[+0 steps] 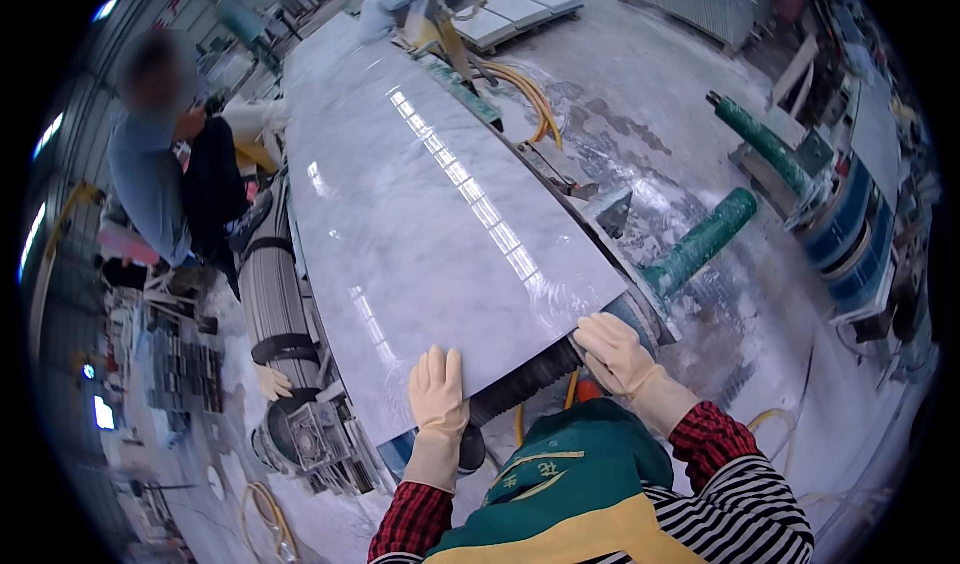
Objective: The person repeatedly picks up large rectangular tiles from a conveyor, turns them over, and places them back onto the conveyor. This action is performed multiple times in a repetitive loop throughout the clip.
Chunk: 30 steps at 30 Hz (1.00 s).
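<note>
Workshop floor, long pale slab, two gloved hands at its near end

Dusty, wet-patched floor (655,94) spreads out to the right of the pale grey slab (440,234), which lies flat and long, stretching away from the person I'm watching. Light glints off its polished face in bright stripes.

At the slab's near edge, toward the left corner, the left hand (437,394) wears a cream rubber glove, fingers straight and close together on top. The right hand (615,352), gloved alike, is at the near right corner, fingers bent at the edge. I can't tell whether either one is gripping, since the undersides are hidden.

Below the slab's near edge runs a black ridged roller (525,384). The person's green and yellow apron (570,464) is just in front of it, between checked cuffs.

Left of the slab are a ribbed grey motor (275,299), a loose cream glove (272,382) and, farther up, another person (145,184) in a grey-blue top. Right of it, a green cylinder (705,239) juts outward; beyond its far right side are a coiled yellow hose (535,99) and white panels (515,9).
</note>
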{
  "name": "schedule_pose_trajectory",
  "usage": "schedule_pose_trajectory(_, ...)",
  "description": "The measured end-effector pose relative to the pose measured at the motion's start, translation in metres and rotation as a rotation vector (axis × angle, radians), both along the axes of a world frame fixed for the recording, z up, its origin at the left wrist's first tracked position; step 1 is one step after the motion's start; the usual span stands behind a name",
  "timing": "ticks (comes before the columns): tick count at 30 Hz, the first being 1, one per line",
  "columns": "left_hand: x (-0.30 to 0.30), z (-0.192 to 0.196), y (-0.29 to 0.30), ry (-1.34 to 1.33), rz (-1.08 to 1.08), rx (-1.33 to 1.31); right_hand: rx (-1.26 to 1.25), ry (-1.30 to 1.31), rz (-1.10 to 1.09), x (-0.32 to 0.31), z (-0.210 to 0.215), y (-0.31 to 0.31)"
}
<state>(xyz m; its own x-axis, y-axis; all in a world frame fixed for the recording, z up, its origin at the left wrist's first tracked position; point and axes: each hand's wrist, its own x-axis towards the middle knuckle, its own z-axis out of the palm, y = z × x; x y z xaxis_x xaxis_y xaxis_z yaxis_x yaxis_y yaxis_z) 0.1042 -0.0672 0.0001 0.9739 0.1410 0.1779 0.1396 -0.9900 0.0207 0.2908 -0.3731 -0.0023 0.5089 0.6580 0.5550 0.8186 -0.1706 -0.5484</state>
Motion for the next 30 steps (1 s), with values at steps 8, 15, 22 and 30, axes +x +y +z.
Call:
schedule_pose_trajectory(8, 0.005, -0.007, 0.006, 0.138, -0.055, 0.049, 0.013, 0.069, -0.021, -0.010, -0.027, -0.025)
schedule_pose_trajectory(15, 0.018, 0.087, 0.037, 0.371, -0.040, -0.226, 0.103, 0.047, -0.031, -0.008, -0.054, -0.034)
schedule_pose_trajectory(22, 0.047, 0.157, 0.053, 0.633, 0.066, -0.397, 0.142, 0.074, -0.037, -0.008, -0.061, -0.035)
schedule_pose_trajectory(30, 0.028, 0.143, 0.077, 0.618, -0.023, -0.378, 0.102, 0.141, 0.007, -0.014, -0.071, -0.040)
